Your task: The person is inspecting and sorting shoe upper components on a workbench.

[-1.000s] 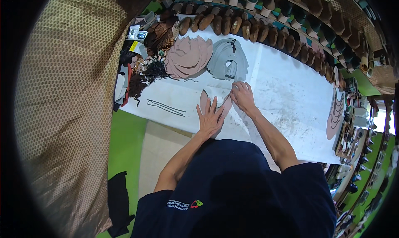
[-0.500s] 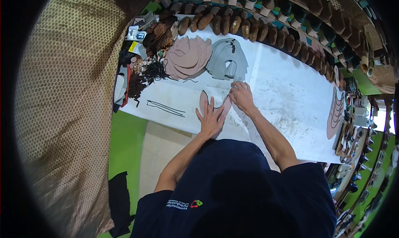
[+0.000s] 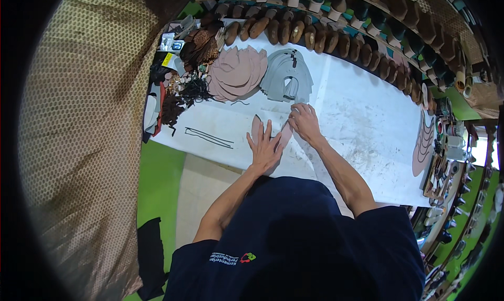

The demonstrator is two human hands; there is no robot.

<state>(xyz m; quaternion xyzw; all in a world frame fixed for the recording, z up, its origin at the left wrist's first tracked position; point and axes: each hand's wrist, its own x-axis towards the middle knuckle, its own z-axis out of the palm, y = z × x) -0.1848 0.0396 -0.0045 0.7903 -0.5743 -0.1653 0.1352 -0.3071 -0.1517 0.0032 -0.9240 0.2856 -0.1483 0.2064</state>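
A pink, curved shoe-upper piece (image 3: 285,137) with dark edging lies near the table's front edge, partly covered by my hands. My left hand (image 3: 266,150) is open and flat on it, fingers spread. At its far right tip, the fingers of my right hand (image 3: 305,123) are pressed together. A thin dark strip (image 3: 285,126) follows the piece's edge up to those fingertips; their exact hold is hidden. Left of my hands, several thin black strips (image 3: 210,137) lie side by side on the table.
On the white-covered table (image 3: 346,122) are stacked pink pieces (image 3: 237,72), grey pieces (image 3: 286,78) and dark scraps (image 3: 194,91). Brown shoe lasts (image 3: 332,40) line the far edge. More curved pieces (image 3: 423,146) lie far right. A patterned curtain (image 3: 84,143) hangs at left.
My left hand has shifted very slightly on the pink piece, its fingers a little higher. My right hand stays at the tip with almost no movement.
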